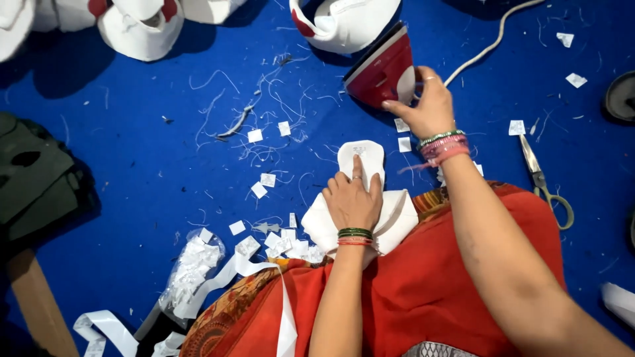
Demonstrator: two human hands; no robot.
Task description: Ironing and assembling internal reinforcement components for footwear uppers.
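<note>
White fabric piece [362,198]: flat on the blue surface [132,165], centre frame, right at the edge of the person's orange-red garment [423,291]. A narrower tongue-shaped part sticks out away from the person; a small printed label sits near its tip.

Left hand [352,201]: palm down on the piece, fingers spread flat and extended, index reaching along the tongue part. Pressing, not gripping. Green and red bangles on the wrist.

Right hand [428,106]: closed around the handle area of a red-and-white iron [382,69], which is tipped up on its side, soleplate off the surface. Iron sits just beyond the white piece, not touching it. Pink and green bangles on that wrist. White cord [493,39] runs from the iron toward the upper right.

Around:
- small white label squares [268,180] scattered over the surface, denser near the person's left knee
- loose white thread scraps [264,99] above centre
- scissors [546,182] to the right, well apart from both hands
- white strip tape [218,277] and a clear bag of labels [192,271] lower left
- white-and-red shoe uppers [142,30] along the top edge
- dark green material [33,172] stacked at left edge
</note>
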